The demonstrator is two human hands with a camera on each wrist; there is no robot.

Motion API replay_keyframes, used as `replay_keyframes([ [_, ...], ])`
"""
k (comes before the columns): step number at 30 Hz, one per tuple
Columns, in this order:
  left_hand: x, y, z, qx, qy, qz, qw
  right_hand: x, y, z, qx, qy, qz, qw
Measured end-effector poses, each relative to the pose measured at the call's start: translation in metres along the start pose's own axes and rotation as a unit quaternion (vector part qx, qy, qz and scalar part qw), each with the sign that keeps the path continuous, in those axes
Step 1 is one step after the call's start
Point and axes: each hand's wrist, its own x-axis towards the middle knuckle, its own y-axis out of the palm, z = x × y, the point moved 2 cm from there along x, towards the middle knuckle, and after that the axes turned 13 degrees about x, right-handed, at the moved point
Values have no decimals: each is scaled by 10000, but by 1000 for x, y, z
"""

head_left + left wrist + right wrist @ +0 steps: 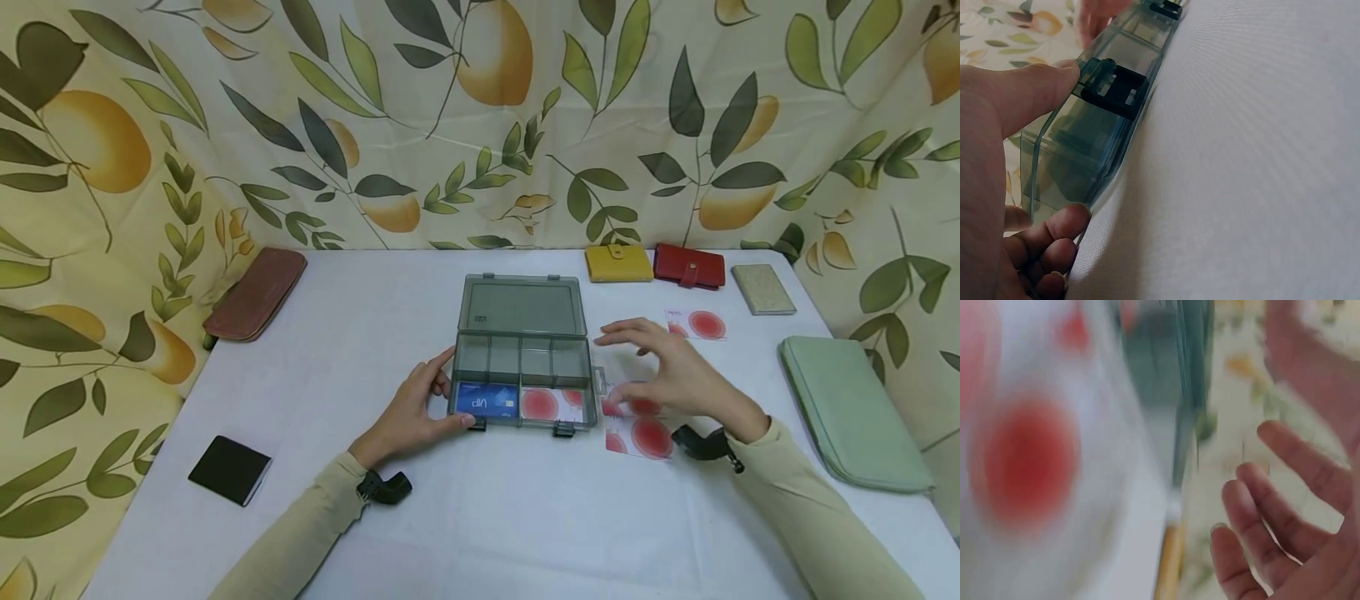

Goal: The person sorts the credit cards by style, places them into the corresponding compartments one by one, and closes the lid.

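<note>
A clear grey plastic box (517,354) lies open mid-table, its lid (522,304) tipped back. Its front row holds a blue VIP card (487,400) and a white card with a red circle (551,404). My left hand (444,392) grips the box's front left corner. In the left wrist view the thumb (1029,94) sits by the black latch (1116,90) and the fingers curl under the box (1085,147). My right hand (645,362) hovers with fingers spread and nothing in it, over several red-circle cards (641,433) beside the box. The right wrist view is blurred, showing a card (1022,456) and relaxed fingers (1260,506).
One more red-circle card (697,323) lies further back. A yellow wallet (618,263), a red wallet (688,266) and a beige card holder (762,288) line the far edge. A green pouch (851,412) lies right, a brown pouch (257,293) far left, a black wallet (229,469) near left.
</note>
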Motion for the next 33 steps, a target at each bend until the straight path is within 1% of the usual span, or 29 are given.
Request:
replay_keyframes([
  [3, 0, 0, -1, 19, 24, -14, 10000, -2, -37, -18, -586, 343, -283, 9973],
  [6, 0, 0, -1, 53, 70, -42, 10000, -7, -69, -46, -1096, 873, -296, 9897],
  [8, 0, 0, -1, 67, 89, -72, 9999, -11, -85, -64, -1200, 1245, -236, 9847],
  [11, 0, -1, -2, 37, 108, -99, 9999, -14, -101, -87, -1236, 1601, -151, 9792],
  [13, -1, -2, -2, 25, 99, -93, 9999, -16, -105, -98, -1233, 1749, -77, 9768],
  [16, -1, -2, -3, 12, 91, -67, 9999, -16, -107, -110, -1237, 1796, -10, 9759],
  [21, -2, -1, -3, 6, 87, -64, 9999, -14, -108, -121, -1149, 1909, -99, 9748],
  [26, -2, 0, -1, 26, 79, -101, 9999, -13, -109, -122, -874, 2352, 58, 9680],
  [28, -2, 1, -1, 41, 77, -107, 9999, -15, -108, -120, -753, 2455, 107, 9664],
  [31, -1, 1, 0, 38, 92, -101, 9999, -17, -104, -116, -644, 2358, 78, 9696],
  [33, -1, 0, 0, 12, 94, -97, 9999, -18, -101, -112, -623, 2171, 34, 9741],
])
